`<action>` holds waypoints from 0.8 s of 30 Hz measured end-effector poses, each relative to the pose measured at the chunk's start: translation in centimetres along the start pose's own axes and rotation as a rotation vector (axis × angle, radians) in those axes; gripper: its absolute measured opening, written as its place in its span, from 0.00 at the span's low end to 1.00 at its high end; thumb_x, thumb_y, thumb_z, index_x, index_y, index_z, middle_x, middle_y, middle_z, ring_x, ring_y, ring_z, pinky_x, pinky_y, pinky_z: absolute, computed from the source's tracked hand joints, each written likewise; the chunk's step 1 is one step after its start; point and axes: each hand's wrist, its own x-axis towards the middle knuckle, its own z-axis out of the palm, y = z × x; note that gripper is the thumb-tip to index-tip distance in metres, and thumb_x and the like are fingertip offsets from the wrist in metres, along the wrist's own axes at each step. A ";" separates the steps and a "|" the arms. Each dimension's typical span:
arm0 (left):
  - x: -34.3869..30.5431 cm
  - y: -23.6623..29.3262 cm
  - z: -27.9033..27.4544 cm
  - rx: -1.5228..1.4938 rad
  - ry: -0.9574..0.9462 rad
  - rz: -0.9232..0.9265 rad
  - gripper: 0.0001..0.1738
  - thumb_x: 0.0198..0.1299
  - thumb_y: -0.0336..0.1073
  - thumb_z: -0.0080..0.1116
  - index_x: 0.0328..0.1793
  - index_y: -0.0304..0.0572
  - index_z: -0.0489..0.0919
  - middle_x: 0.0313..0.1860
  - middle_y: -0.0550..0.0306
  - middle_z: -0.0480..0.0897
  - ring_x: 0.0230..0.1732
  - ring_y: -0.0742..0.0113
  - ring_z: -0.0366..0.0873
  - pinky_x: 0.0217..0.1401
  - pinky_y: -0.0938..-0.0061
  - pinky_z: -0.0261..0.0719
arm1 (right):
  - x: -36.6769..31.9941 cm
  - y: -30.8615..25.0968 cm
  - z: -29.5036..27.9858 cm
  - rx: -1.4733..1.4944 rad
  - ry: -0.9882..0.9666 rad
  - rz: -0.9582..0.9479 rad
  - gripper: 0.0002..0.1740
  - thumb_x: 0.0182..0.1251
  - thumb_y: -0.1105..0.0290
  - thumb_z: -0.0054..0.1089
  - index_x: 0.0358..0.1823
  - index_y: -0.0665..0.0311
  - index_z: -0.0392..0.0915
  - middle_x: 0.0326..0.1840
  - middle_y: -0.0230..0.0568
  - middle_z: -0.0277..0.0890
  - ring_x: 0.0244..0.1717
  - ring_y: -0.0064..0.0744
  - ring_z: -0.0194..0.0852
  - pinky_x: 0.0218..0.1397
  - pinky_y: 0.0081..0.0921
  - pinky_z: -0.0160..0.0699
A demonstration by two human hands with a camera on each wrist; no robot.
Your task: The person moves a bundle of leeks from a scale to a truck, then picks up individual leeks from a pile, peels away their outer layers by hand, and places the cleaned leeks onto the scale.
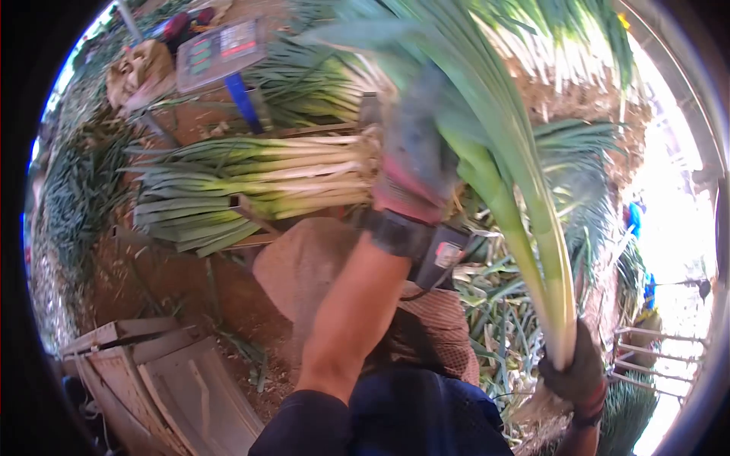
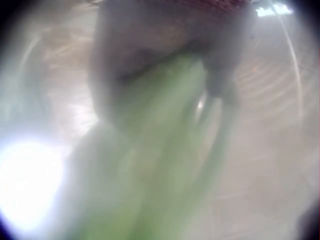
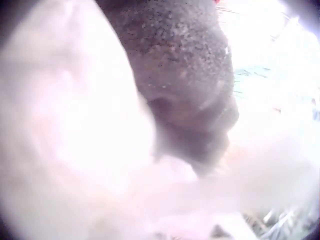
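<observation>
A long leek (image 1: 559,281) with broad green leaves slants across the right of the head view. My right hand (image 1: 576,371), in a dark glove, grips its pale lower end near the roots. In the right wrist view the glove (image 3: 185,75) curls beside washed-out white stalk. My left hand (image 1: 418,140), in a grey and pink glove, is blurred higher up among the leaves. The left wrist view shows green leaves (image 2: 160,110) gripped in the dark glove, its fingers mostly blurred.
Trimmed leeks (image 1: 289,178) lie in a row on a metal rack at left, beneath a digital scale (image 1: 220,55). More leeks (image 1: 563,45) are piled at the back right. Leaf scraps (image 1: 494,319) litter the ground, and a wooden box (image 1: 175,387) stands at lower left.
</observation>
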 end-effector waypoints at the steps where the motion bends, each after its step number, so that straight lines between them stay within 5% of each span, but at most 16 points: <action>1: 1.2 2.9 -1.5 0.257 -0.091 0.199 0.30 0.64 0.37 0.62 0.70 0.35 0.70 0.59 0.49 0.79 0.59 0.61 0.78 0.67 0.69 0.76 | 2.7 -0.8 -0.3 0.036 -0.027 -0.084 0.47 0.48 0.69 0.73 0.71 0.76 0.63 0.49 0.59 0.81 0.43 0.56 0.86 0.46 0.44 0.87; 3: 3.0 9.9 -4.1 0.705 -0.222 0.512 0.30 0.60 0.34 0.66 0.68 0.35 0.71 0.60 0.50 0.79 0.59 0.60 0.78 0.68 0.66 0.75 | 8.3 -2.0 0.9 -0.073 0.174 -0.443 0.44 0.50 0.69 0.73 0.69 0.76 0.65 0.47 0.61 0.81 0.42 0.57 0.86 0.45 0.44 0.87; 5: 4.0 18.2 -6.0 1.086 -0.364 0.768 0.31 0.58 0.32 0.72 0.67 0.37 0.73 0.64 0.53 0.79 0.62 0.58 0.77 0.69 0.59 0.76 | 15.1 -6.9 0.4 -0.022 0.088 -0.436 0.42 0.51 0.68 0.74 0.68 0.72 0.67 0.53 0.60 0.80 0.43 0.60 0.86 0.46 0.45 0.87; 9: 4.8 34.2 -13.2 2.072 -0.158 0.637 0.27 0.71 0.48 0.57 0.69 0.39 0.74 0.66 0.50 0.79 0.64 0.55 0.78 0.71 0.54 0.74 | 28.8 -14.8 1.9 -0.048 0.282 -0.971 0.38 0.54 0.65 0.74 0.68 0.67 0.72 0.58 0.57 0.80 0.52 0.56 0.85 0.56 0.41 0.86; 11: 3.0 36.3 -14.1 1.310 0.062 0.449 0.25 0.70 0.44 0.58 0.68 0.38 0.76 0.65 0.49 0.80 0.66 0.53 0.77 0.72 0.53 0.75 | 33.4 -19.6 3.6 0.078 0.174 -0.933 0.37 0.57 0.62 0.73 0.69 0.65 0.73 0.58 0.56 0.81 0.54 0.53 0.85 0.58 0.40 0.84; 12: 2.1 36.8 -14.5 0.482 0.203 0.291 0.24 0.68 0.41 0.60 0.67 0.37 0.77 0.64 0.47 0.81 0.66 0.52 0.78 0.71 0.52 0.76 | 35.9 -21.6 4.8 0.097 0.137 -0.966 0.37 0.58 0.62 0.72 0.69 0.64 0.72 0.59 0.55 0.81 0.55 0.52 0.84 0.60 0.39 0.83; 13: 1.2 38.8 -17.3 0.636 0.402 0.344 0.28 0.71 0.47 0.55 0.70 0.38 0.74 0.68 0.47 0.78 0.70 0.49 0.75 0.74 0.46 0.74 | 38.4 -23.3 6.3 0.115 0.098 -0.998 0.37 0.58 0.61 0.72 0.70 0.64 0.72 0.59 0.55 0.81 0.56 0.50 0.84 0.61 0.39 0.82; 16: -2.6 41.1 -24.4 0.905 0.735 0.486 0.26 0.73 0.45 0.55 0.70 0.39 0.74 0.66 0.48 0.78 0.65 0.54 0.79 0.69 0.54 0.81 | 43.0 -28.6 11.2 0.188 -0.191 -0.853 0.38 0.59 0.62 0.70 0.72 0.63 0.71 0.62 0.51 0.81 0.61 0.45 0.82 0.67 0.36 0.78; 18: -5.5 42.1 -30.3 1.380 0.821 0.454 0.25 0.74 0.47 0.53 0.69 0.39 0.75 0.62 0.48 0.81 0.60 0.55 0.82 0.64 0.57 0.85 | 46.7 -31.0 15.5 0.115 -0.388 -0.852 0.38 0.58 0.63 0.69 0.72 0.64 0.71 0.65 0.50 0.79 0.64 0.45 0.79 0.68 0.34 0.76; 19: -5.4 41.5 -30.0 1.008 1.094 0.339 0.26 0.74 0.49 0.52 0.69 0.39 0.76 0.60 0.48 0.82 0.54 0.57 0.84 0.58 0.59 0.87 | 47.1 -32.0 16.9 0.028 -0.385 -0.807 0.37 0.59 0.65 0.68 0.71 0.65 0.71 0.66 0.52 0.78 0.64 0.46 0.78 0.68 0.34 0.76; 20: -8.0 42.6 -34.2 1.036 1.111 0.194 0.27 0.74 0.51 0.53 0.69 0.39 0.76 0.58 0.45 0.83 0.49 0.57 0.85 0.53 0.61 0.88 | 48.9 -31.8 19.2 0.014 -0.458 -0.778 0.37 0.59 0.64 0.68 0.72 0.66 0.71 0.67 0.53 0.77 0.65 0.48 0.77 0.68 0.35 0.76; 24: -7.7 36.8 -30.8 0.906 1.256 0.011 0.26 0.74 0.52 0.54 0.65 0.39 0.78 0.50 0.45 0.86 0.46 0.55 0.87 0.45 0.65 0.86 | 53.6 -29.1 26.4 -0.385 -0.539 -0.462 0.38 0.61 0.61 0.67 0.72 0.67 0.70 0.70 0.55 0.75 0.69 0.48 0.75 0.69 0.37 0.75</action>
